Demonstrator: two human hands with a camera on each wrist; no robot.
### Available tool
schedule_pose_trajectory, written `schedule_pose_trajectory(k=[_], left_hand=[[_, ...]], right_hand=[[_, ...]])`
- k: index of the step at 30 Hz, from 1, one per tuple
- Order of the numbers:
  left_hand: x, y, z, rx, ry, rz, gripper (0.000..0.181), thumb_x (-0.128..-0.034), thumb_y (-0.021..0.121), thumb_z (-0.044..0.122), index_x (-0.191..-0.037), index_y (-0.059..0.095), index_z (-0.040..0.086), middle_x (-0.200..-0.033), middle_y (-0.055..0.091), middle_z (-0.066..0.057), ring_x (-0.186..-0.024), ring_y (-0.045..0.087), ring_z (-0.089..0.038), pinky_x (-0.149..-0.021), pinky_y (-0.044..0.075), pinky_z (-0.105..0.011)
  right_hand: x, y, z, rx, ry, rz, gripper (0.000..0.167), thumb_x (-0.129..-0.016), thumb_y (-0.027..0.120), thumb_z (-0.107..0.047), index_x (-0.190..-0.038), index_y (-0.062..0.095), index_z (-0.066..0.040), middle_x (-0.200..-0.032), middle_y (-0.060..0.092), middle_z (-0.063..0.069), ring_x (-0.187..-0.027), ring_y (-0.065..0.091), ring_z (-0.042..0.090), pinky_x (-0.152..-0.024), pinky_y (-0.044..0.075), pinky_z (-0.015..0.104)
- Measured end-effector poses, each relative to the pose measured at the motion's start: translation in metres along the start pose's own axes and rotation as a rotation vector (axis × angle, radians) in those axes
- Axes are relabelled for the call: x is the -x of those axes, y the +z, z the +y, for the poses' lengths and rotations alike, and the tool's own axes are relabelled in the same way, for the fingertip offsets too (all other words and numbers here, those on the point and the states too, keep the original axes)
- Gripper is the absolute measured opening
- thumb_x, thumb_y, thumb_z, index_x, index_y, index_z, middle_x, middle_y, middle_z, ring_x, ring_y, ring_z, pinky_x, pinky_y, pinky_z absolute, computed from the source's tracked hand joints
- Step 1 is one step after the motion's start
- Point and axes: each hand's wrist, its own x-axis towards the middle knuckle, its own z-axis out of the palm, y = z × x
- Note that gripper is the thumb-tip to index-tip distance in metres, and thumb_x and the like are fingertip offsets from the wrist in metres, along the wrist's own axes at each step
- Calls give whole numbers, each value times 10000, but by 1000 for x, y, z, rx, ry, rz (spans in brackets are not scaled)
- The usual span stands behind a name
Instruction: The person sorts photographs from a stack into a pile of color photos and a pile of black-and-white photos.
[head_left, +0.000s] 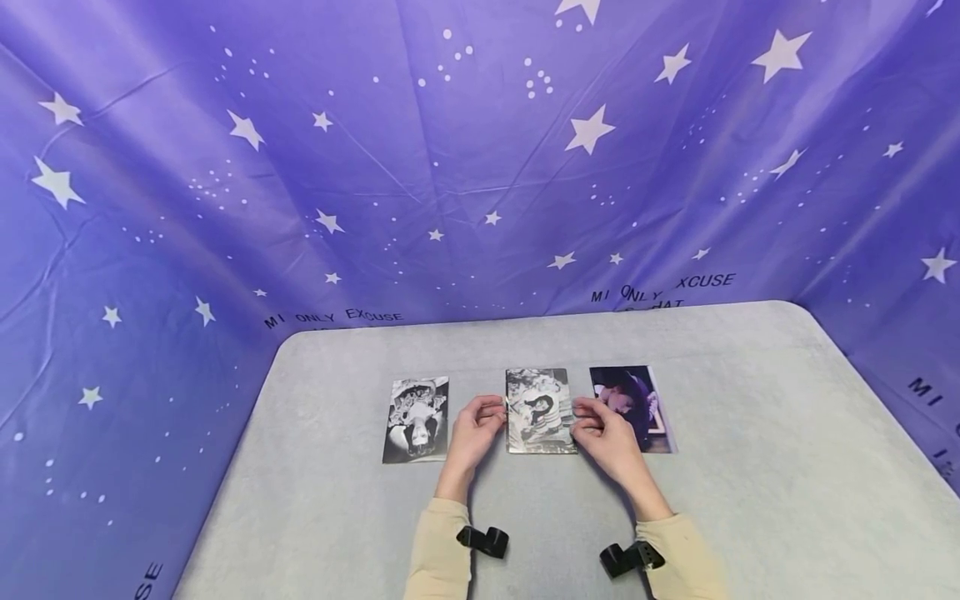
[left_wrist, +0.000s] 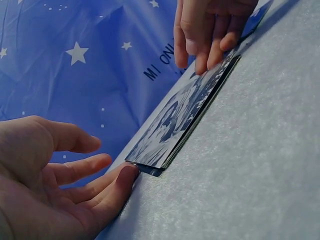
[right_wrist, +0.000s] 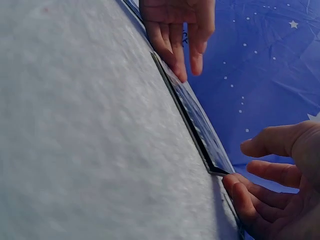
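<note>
A small stack of photo prints lies flat on the table, its top one black and white with a long-haired figure. My left hand is at the stack's left edge; in the left wrist view its relaxed lower fingertips meet the stack's near corner. On the opposite edge is my right hand, with its lower fingertips against the stack in the right wrist view. Neither thumb presses on the top print. Seen from the side, the layers in the stack are slightly uneven.
Left of the stack lies another black-and-white photo, its figure upside down. To the right is a dark purple colour photo, partly behind my right hand. The grey table backs onto a purple star-printed cloth.
</note>
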Motion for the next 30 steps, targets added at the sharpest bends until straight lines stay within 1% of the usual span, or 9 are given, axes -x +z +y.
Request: schedule_pose_trajectory(k=[5, 9, 12, 13, 16, 21, 23, 27, 30], left_hand=[[-7, 0, -14, 24, 3, 0, 279, -874, 532, -114, -1138, 542, -204, -1048, 609, -365, -984, 606, -464, -741, 475, -168], [-13, 0, -32, 25, 14, 15, 277, -878, 546, -90, -1139, 559, -183, -1039, 632, -328, -969, 633, -405, -756, 496, -191], [-14, -2, -38, 41, 54, 17, 267, -874, 566, -56, -1121, 581, -155, -1010, 660, -275, -927, 661, -315, -782, 524, -259], [-14, -3, -40, 58, 97, 12, 253, -871, 570, -48, -1107, 596, -134, -989, 673, -241, -906, 669, -274, -777, 529, -263], [-13, -5, -41, 90, 106, 8, 250, -864, 564, -54, -1100, 601, -125, -986, 673, -224, -910, 661, -260, -794, 536, -305], [-11, -5, -30, 107, -4, 14, 280, -869, 533, -108, -1136, 552, -191, -1049, 616, -334, -967, 624, -388, -819, 535, -347], [-10, -6, -32, 126, 11, 9, 277, -869, 537, -98, -1129, 551, -193, -1034, 620, -329, -937, 639, -363, -800, 541, -336], [-11, -9, -46, 175, 110, -19, 233, -878, 568, -32, -1089, 599, -125, -971, 664, -217, -851, 662, -218, -752, 550, -300], [-10, -10, -48, 181, 112, -26, 226, -881, 573, -20, -1084, 603, -116, -961, 668, -196, -821, 659, -174, -741, 551, -295]], right_hand=[[1, 4, -3, -28, -2, -9, 407, -781, 676, 58, -1182, 613, 78, -1035, 677, 209, -839, 669, 222, -649, 468, 146], [2, 8, -3, -28, -14, -7, 438, -770, 679, 63, -1200, 598, 82, -1048, 673, 214, -850, 668, 255, -658, 490, 176], [2, 10, -4, -33, -11, -1, 474, -763, 684, 66, -1226, 582, 75, -1064, 671, 207, -867, 665, 278, -670, 502, 194], [2, 11, -4, -41, -8, 0, 485, -762, 684, 68, -1235, 576, 74, -1071, 670, 207, -873, 663, 287, -673, 503, 196], [3, 12, -6, -65, -9, 0, 492, -770, 680, 70, -1248, 565, 74, -1079, 664, 218, -885, 662, 308, -680, 501, 190], [4, 13, -8, -75, -23, 5, 474, -781, 680, 75, -1242, 568, 73, -1068, 664, 223, -882, 661, 319, -674, 499, 184], [4, 14, -9, -55, -32, 16, 471, -777, 688, 70, -1235, 577, 66, -1049, 671, 208, -871, 657, 307, -669, 499, 189], [5, 15, -9, -43, -47, 42, 456, -767, 692, 65, -1212, 593, 61, -1009, 672, 184, -818, 646, 241, -652, 484, 179], [5, 17, -8, -62, -29, 48, 456, -751, 688, 74, -1198, 600, 62, -983, 663, 178, -763, 621, 150, -628, 454, 139]])
